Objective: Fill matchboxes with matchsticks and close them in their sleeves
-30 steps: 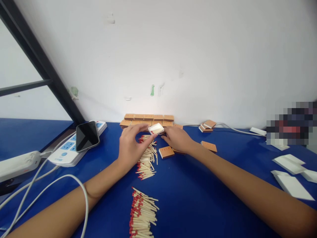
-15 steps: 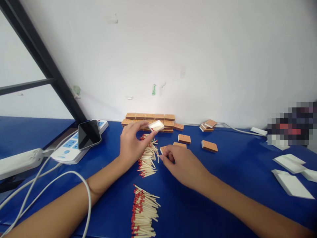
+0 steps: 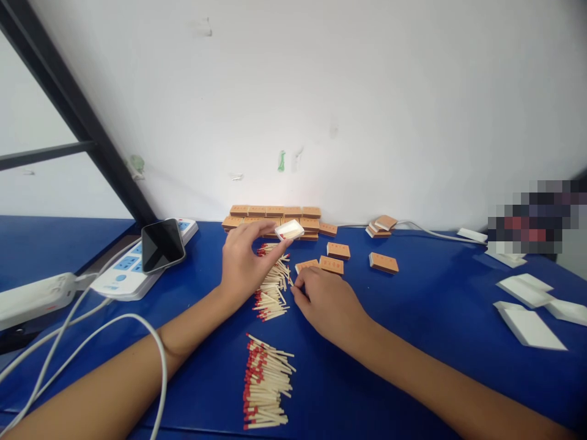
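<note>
My left hand holds a small white matchbox tray between thumb and fingers, tilted toward me, with a few matches inside. Below it lies a loose pile of red-headed matches, partly hidden by that hand. At the pile's right edge my right hand is closed in a pinch, its fingertips on a match. Nearer to me is a second pile of matches. Just beyond my right hand lie orange matchboxes, one partly covered by the fingers.
Stacked matchboxes line the wall. Another small stack and single boxes stand right. White trays lie far right. At left are a power strip, a phone and a white cable crossing my left forearm.
My right hand has shifted slightly left and up against the pile's edge, uncovering more of the matchboxes behind it. My left hand keeps hold of the tray. The view has moved a little.
</note>
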The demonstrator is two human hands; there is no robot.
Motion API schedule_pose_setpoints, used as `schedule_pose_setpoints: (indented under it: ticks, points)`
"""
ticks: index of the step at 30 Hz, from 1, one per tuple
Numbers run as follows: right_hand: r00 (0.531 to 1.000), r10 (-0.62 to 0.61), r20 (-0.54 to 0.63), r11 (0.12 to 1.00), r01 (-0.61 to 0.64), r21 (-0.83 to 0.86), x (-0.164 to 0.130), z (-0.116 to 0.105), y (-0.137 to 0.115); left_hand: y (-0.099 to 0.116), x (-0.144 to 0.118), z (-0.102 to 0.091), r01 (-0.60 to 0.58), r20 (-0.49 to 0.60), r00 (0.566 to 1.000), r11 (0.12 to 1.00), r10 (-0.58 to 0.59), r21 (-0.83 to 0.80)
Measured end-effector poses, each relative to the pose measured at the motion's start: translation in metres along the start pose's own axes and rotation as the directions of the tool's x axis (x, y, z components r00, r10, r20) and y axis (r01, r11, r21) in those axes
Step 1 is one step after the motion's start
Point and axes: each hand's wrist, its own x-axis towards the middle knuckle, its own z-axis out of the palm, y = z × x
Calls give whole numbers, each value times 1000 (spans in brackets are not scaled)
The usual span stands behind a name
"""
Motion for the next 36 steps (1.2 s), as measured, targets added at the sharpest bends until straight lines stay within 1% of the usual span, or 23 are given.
schedule_pose_setpoints:
  ticks: [6,9,11,13,15,16,18,20,22,25,27,30,33,36]
  points:
    - [995,-13,99,994,24,-111,-11,-12,14,0,-1,1,-25,-2,1000,1000,25,13]
    - [991,-35,131,988,55,-148,-18,-15,28,-1,-2,2,-53,12,999,998,53,27]
    - [989,-55,139,989,73,-132,-21,-20,41,0,-3,3,-74,39,997,997,73,35]
    - [992,-87,90,994,92,-54,-20,-29,56,1,-3,3,-105,82,991,994,102,38]
    - [990,-140,-36,989,141,37,-17,-38,68,3,-4,3,-150,133,980,988,145,30]
    - [981,-166,-101,983,173,65,-14,-42,73,4,-4,3,-179,156,972,984,174,20]
    - [955,-204,-214,973,222,64,-10,-46,78,8,-6,3,-233,198,953,973,229,-4]
    - [931,-239,-276,969,246,-10,-8,-44,77,12,-8,3,-276,229,933,961,276,-34]
    - [915,-282,-289,959,256,-123,-7,-38,73,16,-10,3,-310,250,915,949,315,-60]
    - [907,-342,-247,921,270,-281,-7,-31,66,21,-13,3,-355,273,889,930,368,-96]
    - [902,-374,-216,890,284,-355,-7,-30,63,23,-13,3,-360,281,882,926,378,-115]
    - [899,-386,-207,870,280,-406,-8,-31,61,25,-12,3,-333,277,893,934,356,-128]
    - [898,-382,-217,871,271,-410,-8,-31,62,26,-12,3,-319,270,901,940,340,-119]
    - [884,-405,-233,869,293,-398,-7,-28,64,27,-12,3,-307,276,904,944,328,-118]
